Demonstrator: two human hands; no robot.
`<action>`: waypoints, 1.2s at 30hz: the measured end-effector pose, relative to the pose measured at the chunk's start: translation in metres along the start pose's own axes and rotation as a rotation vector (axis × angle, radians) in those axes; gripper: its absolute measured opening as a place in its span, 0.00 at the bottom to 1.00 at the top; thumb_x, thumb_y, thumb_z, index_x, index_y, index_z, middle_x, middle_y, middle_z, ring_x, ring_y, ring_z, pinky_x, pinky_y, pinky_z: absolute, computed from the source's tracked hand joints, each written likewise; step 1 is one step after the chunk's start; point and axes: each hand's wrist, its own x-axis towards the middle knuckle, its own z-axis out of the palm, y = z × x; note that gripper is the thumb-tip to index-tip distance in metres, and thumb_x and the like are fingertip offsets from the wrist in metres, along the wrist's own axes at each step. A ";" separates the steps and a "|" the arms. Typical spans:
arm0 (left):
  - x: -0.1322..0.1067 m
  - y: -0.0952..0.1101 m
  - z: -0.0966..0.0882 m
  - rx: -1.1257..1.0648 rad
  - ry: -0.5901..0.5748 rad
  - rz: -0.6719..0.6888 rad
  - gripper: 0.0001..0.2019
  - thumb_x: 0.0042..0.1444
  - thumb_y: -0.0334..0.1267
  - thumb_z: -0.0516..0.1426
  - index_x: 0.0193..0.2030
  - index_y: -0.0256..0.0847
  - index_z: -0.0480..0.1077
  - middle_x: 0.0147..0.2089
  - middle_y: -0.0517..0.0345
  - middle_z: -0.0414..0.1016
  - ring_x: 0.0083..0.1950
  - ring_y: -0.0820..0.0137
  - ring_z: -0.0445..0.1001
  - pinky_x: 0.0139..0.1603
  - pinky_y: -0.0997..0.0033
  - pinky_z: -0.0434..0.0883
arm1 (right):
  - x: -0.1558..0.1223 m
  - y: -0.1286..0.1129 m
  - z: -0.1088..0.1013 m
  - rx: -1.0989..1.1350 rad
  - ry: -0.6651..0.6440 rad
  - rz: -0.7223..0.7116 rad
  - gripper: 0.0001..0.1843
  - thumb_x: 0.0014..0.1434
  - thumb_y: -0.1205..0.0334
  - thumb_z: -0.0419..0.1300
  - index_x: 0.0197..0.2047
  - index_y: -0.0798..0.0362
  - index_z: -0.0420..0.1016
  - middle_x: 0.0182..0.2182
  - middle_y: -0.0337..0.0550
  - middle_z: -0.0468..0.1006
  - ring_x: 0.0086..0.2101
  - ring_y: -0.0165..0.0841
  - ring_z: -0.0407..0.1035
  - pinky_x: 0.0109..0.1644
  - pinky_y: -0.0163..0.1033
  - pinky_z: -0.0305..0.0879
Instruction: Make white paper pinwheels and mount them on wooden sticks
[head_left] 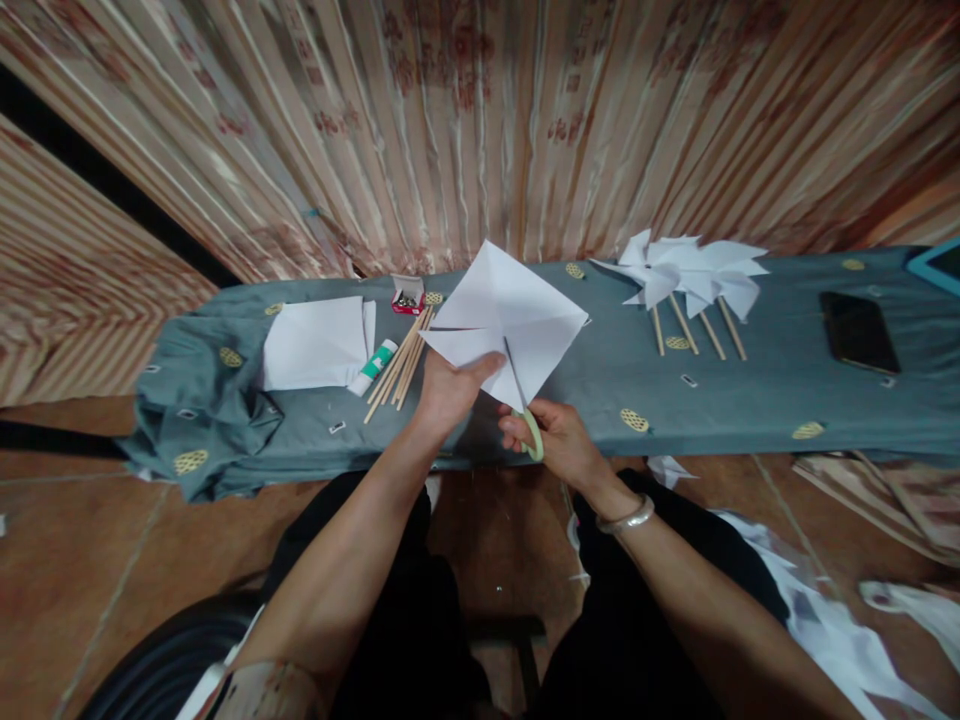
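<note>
A square sheet of white paper (517, 290) is held up above the bench, turned corner-down, with fold creases and a slit running in from its left corner. My left hand (452, 385) grips its lower left side, thumb on top. My right hand (551, 435) is closed round the light green handles of a pair of scissors (534, 435). Their dark blades lie along the paper from its bottom corner toward the middle. How far the lower blade reaches behind the sheet is hidden.
Left of the hands are a stack of white paper (315, 345), a glue stick (373, 367), wooden sticks (401, 365) and a red box of small metal pins (408, 296). To the right lie paper pinwheels (690, 270) on sticks and a black phone (859, 330). White paper (832, 630) lies low at right.
</note>
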 end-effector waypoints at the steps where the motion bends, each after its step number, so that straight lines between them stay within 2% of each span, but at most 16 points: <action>1: 0.000 0.000 0.000 -0.006 0.000 0.003 0.15 0.38 0.38 0.66 0.35 0.36 0.74 0.36 0.51 0.81 0.40 0.63 0.78 0.44 0.65 0.75 | 0.000 0.000 0.000 0.000 0.000 -0.001 0.24 0.44 0.39 0.70 0.29 0.54 0.77 0.19 0.37 0.76 0.21 0.27 0.67 0.26 0.33 0.63; 17: 0.000 0.000 -0.001 -0.053 0.001 -0.007 0.14 0.39 0.37 0.66 0.35 0.36 0.75 0.37 0.52 0.80 0.38 0.64 0.77 0.42 0.66 0.74 | -0.001 0.001 0.000 0.023 -0.040 0.017 0.24 0.45 0.40 0.70 0.32 0.54 0.77 0.21 0.38 0.77 0.22 0.28 0.68 0.27 0.33 0.64; 23: 0.009 -0.006 -0.006 -0.092 0.048 0.031 0.18 0.38 0.37 0.67 0.39 0.36 0.75 0.42 0.51 0.81 0.43 0.63 0.78 0.50 0.63 0.74 | -0.003 0.007 -0.006 -0.034 -0.172 0.024 0.23 0.52 0.41 0.66 0.37 0.53 0.77 0.24 0.38 0.78 0.24 0.27 0.69 0.29 0.32 0.64; 30: 0.020 -0.007 -0.022 -0.168 0.102 0.044 0.24 0.37 0.37 0.68 0.45 0.36 0.74 0.37 0.53 0.81 0.45 0.60 0.79 0.54 0.59 0.73 | -0.003 0.013 -0.027 -0.160 -0.303 0.096 0.21 0.52 0.43 0.66 0.35 0.53 0.76 0.24 0.37 0.77 0.25 0.27 0.69 0.28 0.31 0.63; 33: 0.021 -0.006 -0.028 -0.165 0.118 0.041 0.25 0.37 0.36 0.68 0.45 0.36 0.74 0.37 0.53 0.81 0.45 0.60 0.79 0.54 0.59 0.73 | 0.006 0.016 -0.042 -0.258 -0.212 0.052 0.20 0.51 0.43 0.68 0.34 0.53 0.77 0.25 0.38 0.78 0.25 0.29 0.70 0.29 0.33 0.65; 36: 0.017 -0.005 -0.031 -0.126 0.076 0.027 0.25 0.37 0.37 0.68 0.46 0.37 0.74 0.40 0.52 0.81 0.47 0.59 0.78 0.56 0.58 0.72 | 0.019 0.014 -0.053 -0.155 0.101 -0.013 0.24 0.46 0.40 0.69 0.35 0.52 0.77 0.25 0.39 0.79 0.26 0.31 0.71 0.31 0.35 0.66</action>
